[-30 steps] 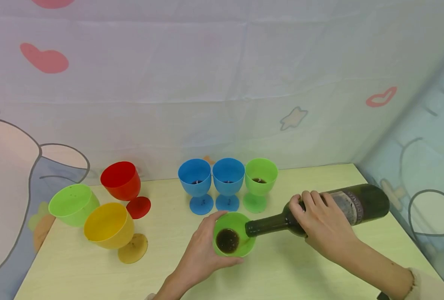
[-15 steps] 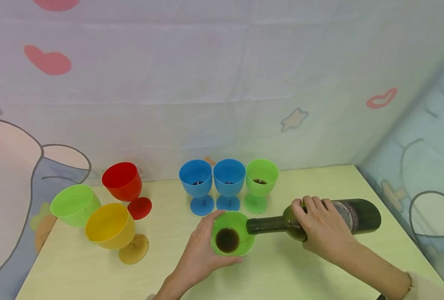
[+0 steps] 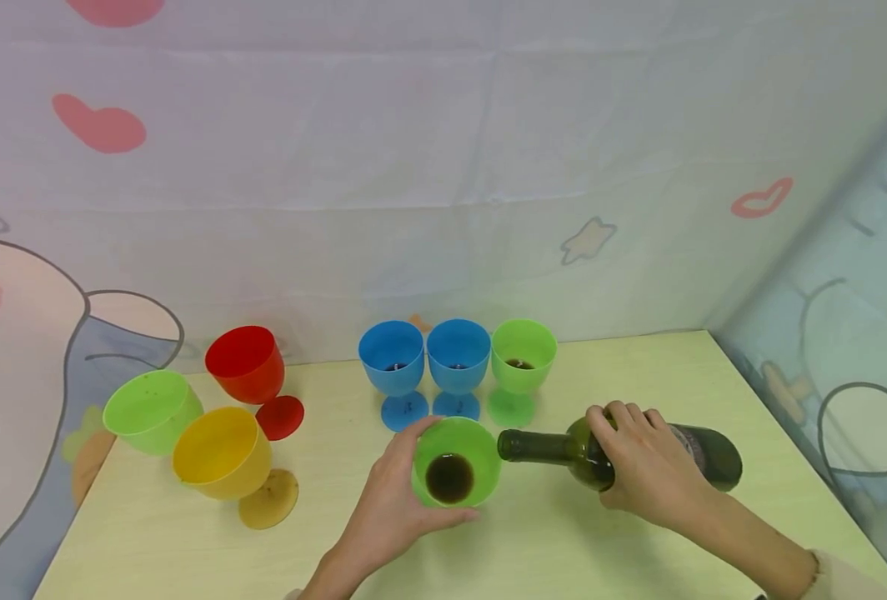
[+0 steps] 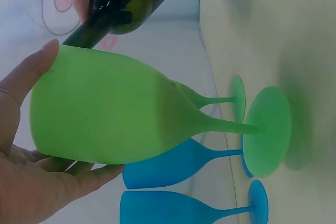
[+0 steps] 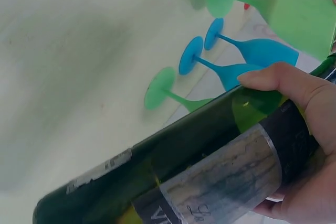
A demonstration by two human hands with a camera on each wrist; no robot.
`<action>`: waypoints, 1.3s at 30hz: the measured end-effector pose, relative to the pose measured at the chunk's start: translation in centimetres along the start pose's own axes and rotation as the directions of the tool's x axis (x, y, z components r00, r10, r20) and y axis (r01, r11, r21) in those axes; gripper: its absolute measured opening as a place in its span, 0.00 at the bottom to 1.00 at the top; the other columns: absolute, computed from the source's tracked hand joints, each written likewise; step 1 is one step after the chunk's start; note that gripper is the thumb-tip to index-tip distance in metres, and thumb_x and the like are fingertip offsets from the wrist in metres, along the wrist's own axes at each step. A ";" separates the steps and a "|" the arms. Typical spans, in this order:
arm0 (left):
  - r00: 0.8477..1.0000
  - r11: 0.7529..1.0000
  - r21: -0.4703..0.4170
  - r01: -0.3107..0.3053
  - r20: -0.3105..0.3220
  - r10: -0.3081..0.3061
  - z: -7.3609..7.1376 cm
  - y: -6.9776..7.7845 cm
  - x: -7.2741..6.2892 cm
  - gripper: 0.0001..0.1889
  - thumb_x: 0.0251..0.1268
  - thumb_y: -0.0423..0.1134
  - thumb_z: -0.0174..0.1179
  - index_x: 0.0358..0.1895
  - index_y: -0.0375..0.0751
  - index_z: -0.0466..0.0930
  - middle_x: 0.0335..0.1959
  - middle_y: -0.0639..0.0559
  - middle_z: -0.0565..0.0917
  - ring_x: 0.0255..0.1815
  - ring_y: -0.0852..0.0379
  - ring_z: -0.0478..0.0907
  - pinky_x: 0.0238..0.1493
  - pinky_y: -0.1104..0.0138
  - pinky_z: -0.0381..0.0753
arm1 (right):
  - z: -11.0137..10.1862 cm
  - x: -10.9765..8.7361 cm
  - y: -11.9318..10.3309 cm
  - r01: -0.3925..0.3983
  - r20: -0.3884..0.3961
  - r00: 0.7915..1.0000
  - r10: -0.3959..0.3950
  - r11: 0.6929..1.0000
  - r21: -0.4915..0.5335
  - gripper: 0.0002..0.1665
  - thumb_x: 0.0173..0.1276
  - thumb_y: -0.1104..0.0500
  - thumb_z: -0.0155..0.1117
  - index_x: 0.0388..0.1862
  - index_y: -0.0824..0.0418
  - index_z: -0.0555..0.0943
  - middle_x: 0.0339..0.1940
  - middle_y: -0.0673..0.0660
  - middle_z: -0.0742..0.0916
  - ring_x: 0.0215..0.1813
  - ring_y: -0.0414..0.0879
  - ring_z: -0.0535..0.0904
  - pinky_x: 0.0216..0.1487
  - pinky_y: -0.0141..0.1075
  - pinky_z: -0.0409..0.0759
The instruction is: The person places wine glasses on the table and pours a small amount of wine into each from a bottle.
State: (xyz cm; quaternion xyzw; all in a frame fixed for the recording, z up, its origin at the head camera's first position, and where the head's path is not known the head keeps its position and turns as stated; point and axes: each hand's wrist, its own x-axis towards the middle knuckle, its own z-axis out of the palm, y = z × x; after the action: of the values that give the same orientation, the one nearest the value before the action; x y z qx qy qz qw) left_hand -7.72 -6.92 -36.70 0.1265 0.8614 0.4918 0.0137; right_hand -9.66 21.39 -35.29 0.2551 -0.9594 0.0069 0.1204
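Observation:
My left hand (image 3: 394,508) grips a green plastic goblet (image 3: 483,457) by its bowl, thumb and fingers spread round the sides near the rim. A dark liquid (image 3: 449,479) covers the bottom of that bowl. In the left wrist view the goblet's foot (image 4: 269,132) shows close over the table. My right hand (image 3: 649,467) is wrapped round a dark green wine bottle (image 3: 541,447), which lies nearly level in the head view. Its mouth is just right of the goblet's rim. The bottle's label (image 5: 226,174) shows in the right wrist view.
Behind my hands, two blue goblets (image 3: 391,354) and another green goblet (image 3: 522,342) stand in a row, each with a little dark liquid. At left are a red goblet (image 3: 252,375), a yellow goblet (image 3: 226,458) and a green goblet (image 3: 151,412). A printed cloth (image 3: 443,167) hangs behind the table (image 3: 623,367).
The bottle's base end has dropped and swung nearer, and its mouth has gone from over the goblet's rim to just right of it. The held goblet has shifted slightly left.

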 end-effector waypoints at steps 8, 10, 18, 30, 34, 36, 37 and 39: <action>0.997 0.998 -0.012 0.068 -0.022 -0.069 -0.8 -0.4 0.0 0.48 0.32 0.52 0.76 0.63 0.46 0.61 0.54 0.50 0.71 0.54 0.48 0.67 0.47 0.51 0.72 | 0.3 -0.2 1.3 -0.109 0.026 0.994 0.106 0.983 0.148 0.37 0.27 0.57 0.74 0.40 0.65 0.68 0.34 0.60 0.76 0.36 0.53 0.72 0.36 0.46 0.68; 0.996 0.997 -0.018 0.076 -0.034 -0.077 -1.2 -0.7 0.0 0.49 0.32 0.51 0.76 0.63 0.46 0.60 0.54 0.51 0.71 0.54 0.48 0.67 0.48 0.52 0.72 | 0.3 -0.2 1.7 -0.141 0.023 0.990 0.140 0.971 0.193 0.39 0.28 0.57 0.74 0.42 0.67 0.69 0.35 0.60 0.77 0.36 0.53 0.72 0.36 0.47 0.68; 0.992 0.996 -0.021 0.081 -0.094 -0.083 -2.5 -1.7 0.1 0.48 0.32 0.50 0.76 0.63 0.45 0.60 0.55 0.53 0.72 0.54 0.50 0.68 0.49 0.54 0.73 | 0.4 -0.5 3.2 -0.233 0.033 0.970 0.240 0.884 0.406 0.41 0.34 0.59 0.75 0.47 0.70 0.66 0.35 0.61 0.76 0.32 0.50 0.72 0.30 0.43 0.71; 0.979 0.992 -0.009 0.129 -0.161 -0.129 -4.9 -3.1 0.3 0.48 0.38 0.48 0.74 0.64 0.40 0.56 0.58 0.45 0.69 0.57 0.47 0.66 0.54 0.50 0.70 | 0.9 -0.7 4.3 -0.280 0.051 0.954 0.296 0.813 0.511 0.42 0.35 0.60 0.77 0.47 0.73 0.65 0.36 0.61 0.76 0.34 0.50 0.74 0.30 0.41 0.74; 0.974 0.990 0.006 0.144 -0.180 -0.140 -5.8 -3.4 0.5 0.50 0.40 0.48 0.74 0.66 0.38 0.53 0.60 0.42 0.66 0.59 0.44 0.65 0.54 0.51 0.71 | 1.1 -0.8 4.4 -0.287 0.056 0.952 0.302 0.812 0.508 0.41 0.36 0.60 0.77 0.47 0.73 0.65 0.36 0.61 0.76 0.34 0.51 0.75 0.31 0.42 0.74; 0.970 0.988 0.005 0.156 -0.192 -0.152 -6.2 -3.4 0.6 0.50 0.41 0.48 0.73 0.66 0.38 0.51 0.61 0.41 0.65 0.59 0.43 0.64 0.54 0.50 0.71 | 1.1 -0.8 4.4 -0.292 0.061 0.950 0.305 0.810 0.508 0.42 0.36 0.60 0.77 0.47 0.73 0.64 0.36 0.61 0.76 0.35 0.52 0.75 0.31 0.42 0.75; 0.967 0.987 0.004 0.163 -0.200 -0.159 -6.4 -3.4 0.6 0.50 0.41 0.47 0.73 0.66 0.38 0.51 0.61 0.41 0.64 0.59 0.43 0.64 0.54 0.50 0.70 | 1.1 -0.8 4.5 -0.296 0.062 0.949 0.308 0.809 0.507 0.42 0.37 0.59 0.76 0.48 0.73 0.64 0.36 0.61 0.76 0.35 0.52 0.75 0.32 0.43 0.75; 0.962 0.985 0.005 0.173 -0.218 -0.167 -6.7 -3.5 0.7 0.50 0.43 0.47 0.72 0.67 0.37 0.50 0.62 0.40 0.64 0.59 0.42 0.63 0.54 0.49 0.70 | 1.1 -0.8 4.5 -0.302 0.067 0.947 0.313 0.806 0.509 0.42 0.37 0.59 0.77 0.48 0.73 0.64 0.37 0.62 0.77 0.35 0.52 0.75 0.32 0.43 0.75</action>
State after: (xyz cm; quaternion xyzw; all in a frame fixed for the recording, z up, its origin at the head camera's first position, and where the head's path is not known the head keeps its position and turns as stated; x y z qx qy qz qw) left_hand -10.13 -14.11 -36.12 -0.0021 0.8712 0.4893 -0.0395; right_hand -11.41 25.61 -36.32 0.1191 -0.9499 0.2838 0.0550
